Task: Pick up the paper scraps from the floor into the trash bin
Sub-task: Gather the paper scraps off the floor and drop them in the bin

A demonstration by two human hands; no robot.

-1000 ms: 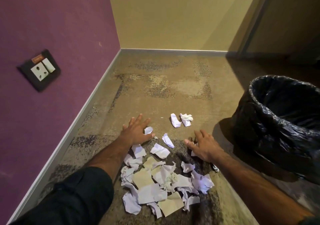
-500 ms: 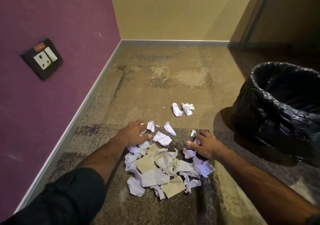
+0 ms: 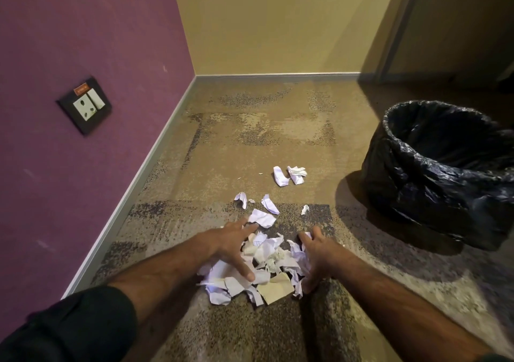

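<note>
From the head camera, the paper scraps [image 3: 261,267] were a crumpled white and beige pile on the carpet [image 3: 250,150], with loose pieces beyond it. The left hand [image 3: 232,246] lay spread open on the pile; the right hand [image 3: 317,258] cupped its right edge, fingers open. The trash bin [image 3: 442,172], lined in black, stood to the right. Compared with half a second earlier, both hands had drawn closer together and the pile was tighter.

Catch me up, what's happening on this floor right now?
A person is gathering torn paper off the carpet. The left hand and right hand flank the main pile of scraps, fingers spread, nothing lifted yet. A few loose scraps lie just beyond the pile, and two more pieces sit farther out. The black-lined trash bin stands to the right.
</note>
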